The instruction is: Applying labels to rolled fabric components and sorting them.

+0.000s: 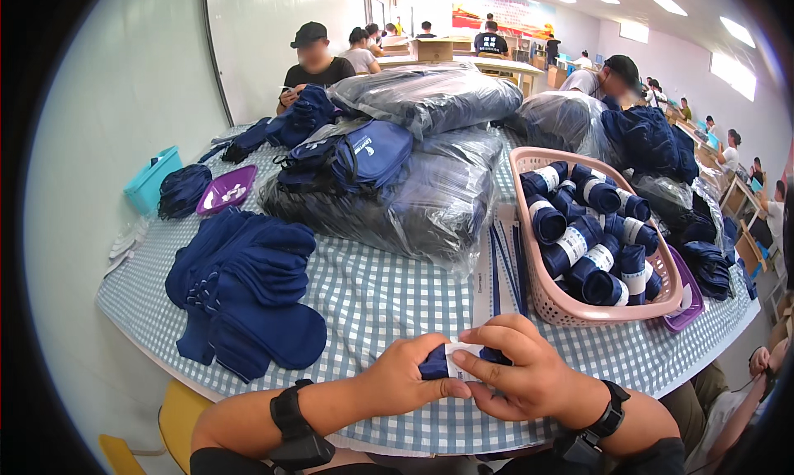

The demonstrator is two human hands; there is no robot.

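Near the front edge of the table, both my hands hold a small rolled bundle of navy socks (433,362) with a white paper band (460,361) around its middle. My left hand (405,374) grips the bundle's left end, its thumb beside the band. From the other side, my right hand (521,367) has thumb and fingers pressed on the band and the right end. Left of my hands lies a loose pile of navy socks (240,285). A pink basket (579,310) to the right holds several rolled, banded sock bundles (575,243).
Large clear plastic bags of navy goods (438,202) fill the table's middle. White banding strips (494,285) lie left of the basket. Purple trays (227,189) and a turquoise bin (153,181) stand around. A checkered cloth (372,301) covers the table; people sit across it and at right.
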